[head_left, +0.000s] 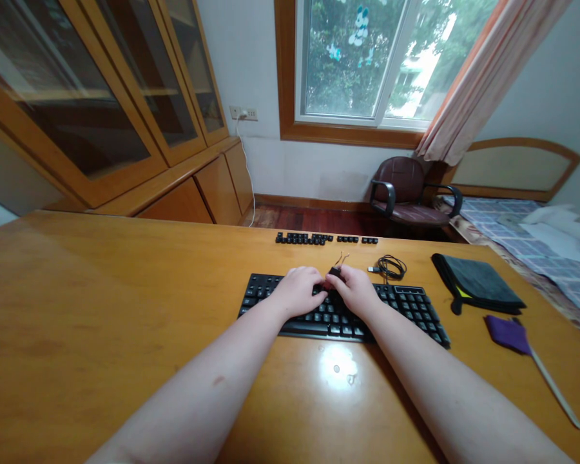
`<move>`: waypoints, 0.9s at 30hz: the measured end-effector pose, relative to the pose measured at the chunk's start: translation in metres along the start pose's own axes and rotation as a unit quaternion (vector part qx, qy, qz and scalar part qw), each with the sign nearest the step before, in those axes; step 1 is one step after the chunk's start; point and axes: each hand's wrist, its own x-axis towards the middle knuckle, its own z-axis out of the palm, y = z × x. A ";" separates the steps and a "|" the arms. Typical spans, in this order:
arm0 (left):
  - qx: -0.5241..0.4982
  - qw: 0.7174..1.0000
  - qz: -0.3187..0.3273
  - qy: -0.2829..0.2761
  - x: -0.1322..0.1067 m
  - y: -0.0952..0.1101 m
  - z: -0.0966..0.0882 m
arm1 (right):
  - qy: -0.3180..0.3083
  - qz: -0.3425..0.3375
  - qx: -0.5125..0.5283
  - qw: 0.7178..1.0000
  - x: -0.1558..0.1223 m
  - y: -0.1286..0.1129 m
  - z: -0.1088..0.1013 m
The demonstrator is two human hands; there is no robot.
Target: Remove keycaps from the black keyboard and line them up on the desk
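A black keyboard [406,309] lies on the wooden desk [101,309] in front of me. My left hand [297,290] rests on its upper middle keys with fingers curled down. My right hand [355,287] sits beside it, pinching a small wire keycap puller [337,265] whose thin prongs stick up above the keys. The two hands almost touch over the keyboard's middle. A row of loose black keycaps [326,239] lies at the desk's far edge.
A coiled black cable [390,266] lies behind the keyboard. To the right are a folded dark cloth [478,283] and a purple brush with a pale handle [526,348]. Beyond the desk stand a maroon chair [406,190], wooden cabinets [125,129] and a bed [536,232].
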 end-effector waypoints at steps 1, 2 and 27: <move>0.003 1.000 -0.003 -0.001 0.000 0.000 0.000 | -0.006 -0.019 -0.009 1.000 -0.001 0.000 0.000; 0.006 1.000 -0.005 -0.004 0.000 0.001 -0.001 | -0.009 -0.039 -0.021 0.999 -0.002 -0.001 0.000; -0.049 0.998 -0.039 -0.005 0.003 0.004 -0.004 | 0.059 0.068 0.194 0.977 -0.001 0.005 0.005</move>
